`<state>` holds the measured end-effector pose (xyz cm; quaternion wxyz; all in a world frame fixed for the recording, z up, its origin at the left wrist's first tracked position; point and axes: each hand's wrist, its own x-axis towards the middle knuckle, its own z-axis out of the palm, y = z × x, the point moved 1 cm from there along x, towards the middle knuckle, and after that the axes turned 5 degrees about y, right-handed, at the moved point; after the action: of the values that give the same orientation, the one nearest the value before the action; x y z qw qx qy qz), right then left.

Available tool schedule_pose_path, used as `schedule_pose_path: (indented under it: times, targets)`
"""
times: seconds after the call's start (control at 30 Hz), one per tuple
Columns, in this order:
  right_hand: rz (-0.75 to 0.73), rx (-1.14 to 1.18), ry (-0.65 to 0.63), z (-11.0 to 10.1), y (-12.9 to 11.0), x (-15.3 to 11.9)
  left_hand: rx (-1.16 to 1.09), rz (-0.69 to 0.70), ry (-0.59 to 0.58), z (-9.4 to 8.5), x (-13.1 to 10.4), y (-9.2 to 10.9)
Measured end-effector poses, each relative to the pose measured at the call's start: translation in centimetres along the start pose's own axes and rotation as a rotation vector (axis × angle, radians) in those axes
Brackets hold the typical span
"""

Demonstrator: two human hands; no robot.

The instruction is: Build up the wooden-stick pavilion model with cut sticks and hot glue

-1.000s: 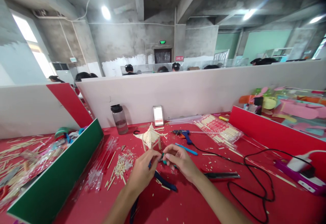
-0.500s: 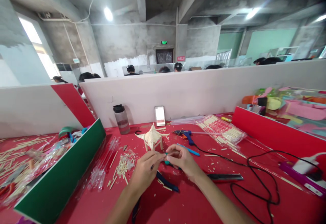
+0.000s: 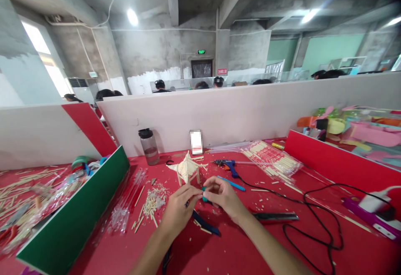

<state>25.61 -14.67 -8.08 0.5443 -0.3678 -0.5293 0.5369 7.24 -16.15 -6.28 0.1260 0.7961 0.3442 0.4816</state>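
Observation:
My left hand [image 3: 181, 203] and my right hand [image 3: 222, 194] meet at the fingertips above the red table, each with its fingers pinched together. Whatever lies between the fingertips is too small to make out. Just beyond them stands a small pavilion model [image 3: 188, 167] of pale sticks with a pointed roof. Dark-handled pliers [image 3: 205, 223] lie partly under my hands. A teal item [image 3: 204, 195] shows between the two hands. Right of the model rests a blue glue gun [image 3: 230, 167], and a blue pen-like stick [image 3: 232, 183] lies near my right fingers.
A bottle [image 3: 149, 146] and a phone [image 3: 196, 142] stand by the white partition [image 3: 219, 110]. Stick scraps [image 3: 152, 206] lie left, bagged sticks [image 3: 271, 158] right. A black cutter [image 3: 275, 216] and cable [image 3: 322, 225] lie right; a green divider [image 3: 78, 208] stands left.
My left fingertips have shifted slightly, still close to my right fingertips. Otherwise the view has moved only a little.

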Motion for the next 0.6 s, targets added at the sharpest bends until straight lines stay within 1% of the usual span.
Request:
schedule_pose_path:
  times: [0.1, 0.23, 0.43, 0.6]
  targets:
    - [-0.043, 0.0, -0.012, 0.14, -0.08, -0.09, -0.069, -0.05, 0.01, 0.03, 0.24, 0.26]
    - [-0.055, 0.035, -0.039, 0.22, 0.21, -0.06, -0.111, -0.09, 0.022, 0.08, 0.3, 0.58]
    - [-0.035, 0.052, -0.039, 0.32, 0.31, -0.05, -0.144, -0.08, 0.078, 0.24, 0.1, 0.8]
    - [-0.023, 0.066, -0.051, 0.75, 0.4, -0.14, -0.138, -0.098, 0.082, 0.28, 0.05, 0.96]
